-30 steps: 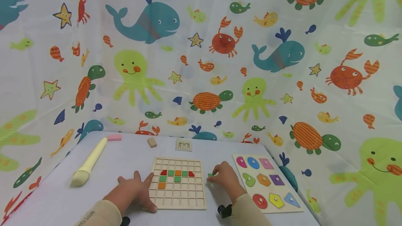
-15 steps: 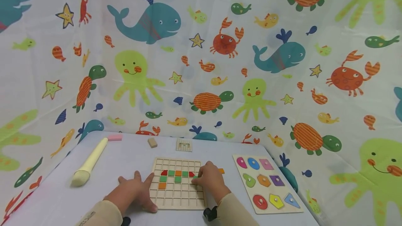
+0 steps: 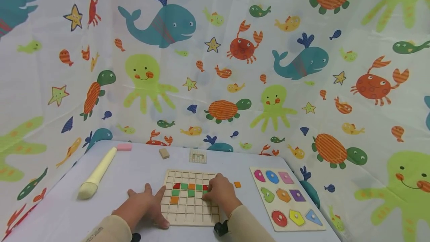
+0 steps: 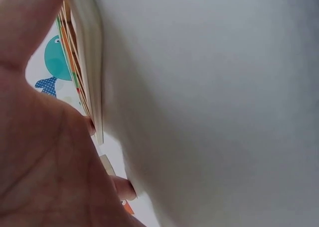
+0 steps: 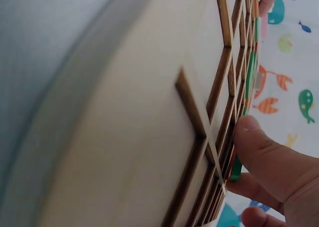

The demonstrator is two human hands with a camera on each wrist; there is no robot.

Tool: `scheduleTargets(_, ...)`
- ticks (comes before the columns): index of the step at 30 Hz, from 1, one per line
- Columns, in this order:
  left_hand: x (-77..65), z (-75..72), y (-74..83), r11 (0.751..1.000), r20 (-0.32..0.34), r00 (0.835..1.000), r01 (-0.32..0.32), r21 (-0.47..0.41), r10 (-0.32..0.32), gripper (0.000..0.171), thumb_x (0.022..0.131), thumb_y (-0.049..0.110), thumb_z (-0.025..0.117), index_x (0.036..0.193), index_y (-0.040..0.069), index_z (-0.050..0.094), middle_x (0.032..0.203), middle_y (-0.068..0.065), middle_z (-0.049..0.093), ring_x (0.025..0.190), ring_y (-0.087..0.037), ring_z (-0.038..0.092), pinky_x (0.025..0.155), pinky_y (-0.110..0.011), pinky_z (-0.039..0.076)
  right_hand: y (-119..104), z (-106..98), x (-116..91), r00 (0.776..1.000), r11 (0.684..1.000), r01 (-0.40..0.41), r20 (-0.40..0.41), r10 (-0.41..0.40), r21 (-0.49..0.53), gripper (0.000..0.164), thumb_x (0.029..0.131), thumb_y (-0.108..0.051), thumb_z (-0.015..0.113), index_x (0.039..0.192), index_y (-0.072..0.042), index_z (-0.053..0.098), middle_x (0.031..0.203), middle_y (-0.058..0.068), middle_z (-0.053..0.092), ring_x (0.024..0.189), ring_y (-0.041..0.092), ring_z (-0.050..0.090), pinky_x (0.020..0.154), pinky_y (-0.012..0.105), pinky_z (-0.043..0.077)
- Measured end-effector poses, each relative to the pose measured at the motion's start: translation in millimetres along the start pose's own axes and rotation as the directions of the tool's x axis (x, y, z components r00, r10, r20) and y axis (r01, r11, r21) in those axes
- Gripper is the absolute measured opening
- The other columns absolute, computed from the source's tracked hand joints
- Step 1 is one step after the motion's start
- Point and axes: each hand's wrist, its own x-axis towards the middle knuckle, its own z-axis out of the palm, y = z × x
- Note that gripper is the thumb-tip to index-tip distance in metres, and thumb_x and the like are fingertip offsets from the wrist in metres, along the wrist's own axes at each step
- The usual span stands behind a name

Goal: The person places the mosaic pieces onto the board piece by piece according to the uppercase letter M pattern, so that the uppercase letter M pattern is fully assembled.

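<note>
A wooden grid board lies on the table in the head view, with red, green and orange tiles in several cells. My left hand rests at its left edge, fingers spread, thumb near the front corner. In the left wrist view the board's side shows beside the palm. My right hand is over the board's right side. In the right wrist view its thumb and finger pinch a green tile at the grid cells, near a red tile. The head view hides this green tile behind the fingers.
A loose orange tile lies right of the board. Further right is a knobbed shape puzzle. Behind the board are a small pattern card, a wooden block and a pink block. A long pale-yellow object lies left.
My right hand has carried the green tile leftward from the table onto the board's right side. The orange tile it covered now shows. My left hand has stayed put.
</note>
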Motion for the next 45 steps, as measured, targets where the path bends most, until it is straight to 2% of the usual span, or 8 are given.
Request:
scheduleTargets(10,0.4,1.7,-0.8,1.000,0.012,1.000,0.004,-0.011,-0.004,0.136,0.049,0.068,0.099,0.164,0.023,0.041,0.168,-0.041,0.014,0.140,-0.085,0.004,0.092,-0.100,0.019,-2,0,-4,1.000,0.996,0.010,-0.018,-0.012,-0.090,0.029,0.074,-0.038,0.099,0.083,-0.016,0.080,0.090,-0.002,0.054,0.080,0.017,0.050,0.070,0.034,0.051)
scheduleTargets(19,4.3,1.9,-0.9,1.000,0.015,1.000,-0.006,-0.006,0.006,0.136,0.050,0.068,0.098,0.164,0.023,0.040,0.167,-0.042,0.013,0.139,-0.086,0.003,0.093,-0.100,0.020,-6,-8,-10,0.999,0.978,0.030,-0.028,-0.036,-0.205,0.024,0.076,-0.036,0.097,0.085,-0.018,0.084,0.089,-0.002,0.056,0.083,0.018,0.050,0.072,0.038,0.051)
scheduleTargets(26,5.2,2.0,-0.8,1.000,0.013,1.000,-0.001,-0.002,0.001,0.137,0.049,0.069,0.098,0.164,0.023,0.040,0.167,-0.041,0.013,0.139,-0.086,0.003,0.093,-0.100,0.020,1,-3,-7,0.995,0.981,0.100,-0.002,-0.102,-0.166,0.012,0.079,-0.026,0.096,0.085,-0.026,0.085,0.092,-0.005,0.058,0.084,0.014,0.050,0.070,0.030,0.048)
scheduleTargets(30,5.4,2.1,-1.0,1.000,0.015,1.000,-0.001,-0.003,0.001,0.136,0.049,0.069,0.098,0.164,0.022,0.041,0.167,-0.042,0.013,0.139,-0.086,0.003,0.093,-0.100,0.019,3,-2,-7,0.994,0.984,0.108,0.031,-0.105,-0.139,0.011,0.081,-0.025,0.095,0.084,-0.028,0.084,0.095,-0.006,0.058,0.085,0.013,0.050,0.072,0.030,0.050)
scheduleTargets(34,4.6,2.6,-0.4,1.000,0.018,1.000,-0.005,0.000,0.005,0.134,0.051,0.067,0.099,0.163,0.020,0.041,0.166,-0.044,0.014,0.138,-0.087,0.004,0.097,-0.098,0.021,6,-5,-11,0.994,0.992,0.104,0.052,-0.100,-0.073,0.015,0.082,-0.025,0.094,0.094,-0.028,0.085,0.097,-0.005,0.058,0.086,0.014,0.052,0.076,0.032,0.052)
scheduleTargets(37,4.0,2.1,1.6,1.000,0.020,1.000,-0.008,-0.003,0.008,0.133,0.053,0.065,0.099,0.163,0.019,0.042,0.166,-0.045,0.014,0.137,-0.087,0.004,0.100,-0.096,0.023,17,-11,-10,0.999,0.999,0.028,0.037,-0.030,0.033,0.033,0.083,-0.024,0.093,0.114,-0.025,0.084,0.102,0.000,0.060,0.092,0.017,0.054,0.085,0.037,0.056)
scheduleTargets(40,3.4,0.9,3.4,1.000,0.023,1.000,-0.004,-0.006,0.004,0.132,0.054,0.065,0.099,0.164,0.019,0.041,0.166,-0.045,0.014,0.138,-0.087,0.005,0.102,-0.095,0.024,38,-19,-4,0.996,0.992,-0.090,-0.008,0.091,0.089,0.055,0.082,-0.032,0.094,0.133,-0.022,0.077,0.113,0.007,0.062,0.100,0.021,0.056,0.097,0.045,0.058)
scheduleTargets(45,2.0,-0.9,1.7,1.000,0.018,1.000,-0.007,0.006,0.007,0.132,0.053,0.066,0.099,0.163,0.019,0.041,0.165,-0.045,0.014,0.137,-0.087,0.007,0.101,-0.095,0.025,81,-29,7,0.966,0.967,-0.247,-0.054,0.251,0.063,0.076,0.076,-0.045,0.096,0.141,-0.015,0.071,0.138,0.020,0.063,0.124,0.036,0.061,0.107,0.053,0.055)
